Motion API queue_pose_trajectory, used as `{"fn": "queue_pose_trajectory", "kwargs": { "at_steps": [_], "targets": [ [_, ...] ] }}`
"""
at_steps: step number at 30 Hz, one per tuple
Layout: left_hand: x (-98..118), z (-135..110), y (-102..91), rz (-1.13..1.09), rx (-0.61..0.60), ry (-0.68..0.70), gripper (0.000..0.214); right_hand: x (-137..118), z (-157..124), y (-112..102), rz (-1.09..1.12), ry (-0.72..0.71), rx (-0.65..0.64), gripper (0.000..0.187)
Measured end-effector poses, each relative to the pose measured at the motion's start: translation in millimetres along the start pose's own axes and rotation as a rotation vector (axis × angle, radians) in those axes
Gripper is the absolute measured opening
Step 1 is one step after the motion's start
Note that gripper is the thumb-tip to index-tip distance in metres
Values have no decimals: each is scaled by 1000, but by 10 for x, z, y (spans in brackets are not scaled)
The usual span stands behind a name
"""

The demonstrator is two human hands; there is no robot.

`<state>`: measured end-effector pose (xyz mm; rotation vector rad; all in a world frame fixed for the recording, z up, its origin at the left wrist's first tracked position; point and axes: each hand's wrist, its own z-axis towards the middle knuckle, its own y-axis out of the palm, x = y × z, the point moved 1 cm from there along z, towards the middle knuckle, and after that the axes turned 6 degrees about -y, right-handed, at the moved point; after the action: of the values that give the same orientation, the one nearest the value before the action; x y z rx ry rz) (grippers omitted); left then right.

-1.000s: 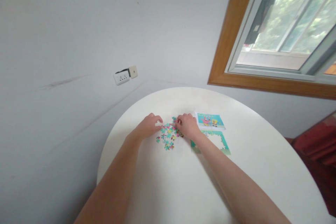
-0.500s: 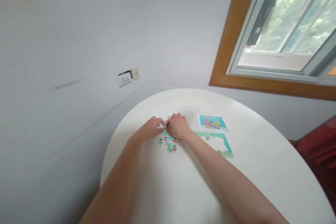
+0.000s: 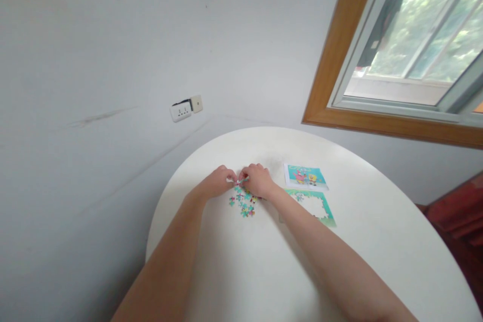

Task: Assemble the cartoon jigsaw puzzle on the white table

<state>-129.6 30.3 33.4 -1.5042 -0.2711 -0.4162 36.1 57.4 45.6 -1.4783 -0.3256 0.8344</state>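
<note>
My left hand is closed in a pinch on a small puzzle piece with pink on it. Close against it, my right hand also pinches a jigsaw piece, a teal one. The fingertips of both hands nearly meet; whether the two pieces are joined I cannot tell. Several loose puzzle pieces, mostly teal with some yellow and red, lie on the table just below the hands. My right hand covers part of that pile.
Right of my hands, a cartoon picture card lies above a green-bordered puzzle frame, partly covered by my right forearm. The round white table stands by a wall with a socket and a wood-framed window.
My hands stay almost in place, fingertips together. More of a teal piece now shows at my right fingertips. The whole view has shifted slightly.
</note>
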Motion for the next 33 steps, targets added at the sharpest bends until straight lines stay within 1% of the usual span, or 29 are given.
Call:
{"fn": "queue_pose_trajectory", "kwargs": {
  "at_steps": [7, 13, 18, 23, 29, 33],
  "targets": [
    [48, -1, -65, -12, -5, 7, 21, 71, -6, -83, 7, 16, 37, 31],
    [121, -17, -89, -46, 2, 25, 27, 106, -38, -145, -6, 1, 42, 28],
    [98, -7, -69, -39, 31, 5, 24, 255, -23, -169, -32, 50, 58, 31],
    [117, -21, -41, -27, 17, 16, 20, 353, 26, -138, -73, 75, 60, 32],
    [106, -46, -6, 13, 15, 20, 20, 316, 99, -53, -94, 71, 60, 30],
    [75, -33, 23, 33, 18, 22, 22, 310, 131, -57, -100, 72, 68, 30]
  ]
}}
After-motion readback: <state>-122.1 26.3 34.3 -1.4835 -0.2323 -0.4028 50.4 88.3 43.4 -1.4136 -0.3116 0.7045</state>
